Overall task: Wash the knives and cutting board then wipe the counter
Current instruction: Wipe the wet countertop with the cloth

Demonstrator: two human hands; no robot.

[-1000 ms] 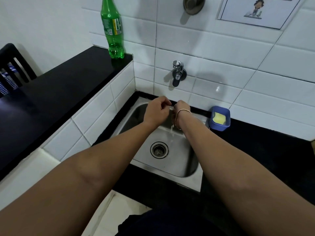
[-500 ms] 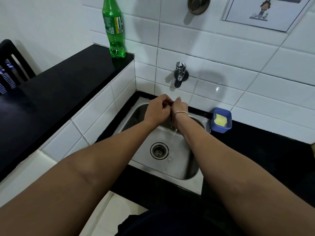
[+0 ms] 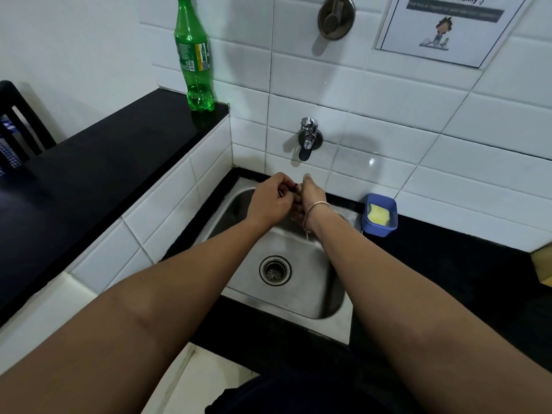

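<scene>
no knife or cutting board clearly in view. at frame centre, left hand (image 3: pixel 270 201) pinches a small dark item, unidentifiable; right hand (image 3: pixel 310 198) fingers straight beside it, under the tap (image 3: pixel 308 138), over the sink (image 3: pixel 298 282). risk: wet fingers drop it toward the drain (image 3: pixel 275 270).

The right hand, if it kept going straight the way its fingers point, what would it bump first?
Probably the white tiled wall just under the tap. The right hand points up and away over the sink; depth is hard to judge.
</scene>
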